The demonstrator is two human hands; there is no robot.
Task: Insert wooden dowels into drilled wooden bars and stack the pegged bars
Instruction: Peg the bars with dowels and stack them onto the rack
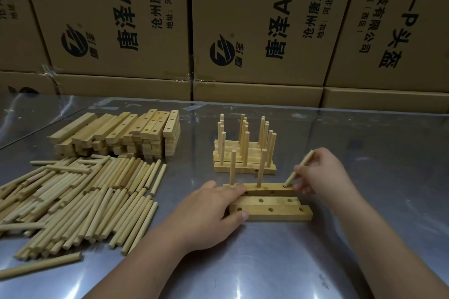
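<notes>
1. At the far left, a wide heap of pale, round wooden dowels (80, 199) lies flat on the table. Most run roughly parallel, and one stray lies apart near the front edge.
2. Behind the heap is a layered stack of pale rectangular wooden bars (126, 136). Drilled holes show on the top faces of the right-hand ones.
3. The left hand (206, 213) lies across the left ends of three bars at centre. Its fingers are nearly straight and press down, and the thumb rests against the nearest bar's front face.
4. The farthest of these three, a light wooden three-hole bar (272, 187), lies crosswise. Two upright pegs (232, 167) stand in its left and middle holes.
5. Touching it in front, two empty drilled bars (284, 213) lie side by side with all their holes open.
6. Just behind, apart from the hands, a pile of finished pegged bars (243, 169) sits with its pegs pointing up.
7. The right hand (323, 175) pinches a single tilted dowel (300, 168) between thumb and fingertips. The dowel's lower tip is at the three-hole bar's rightmost hole, and its top leans right.
8. All of this rests on a shiny metal table (364, 238). Brown cardboard boxes (255, 19) with black print line the far edge.
</notes>
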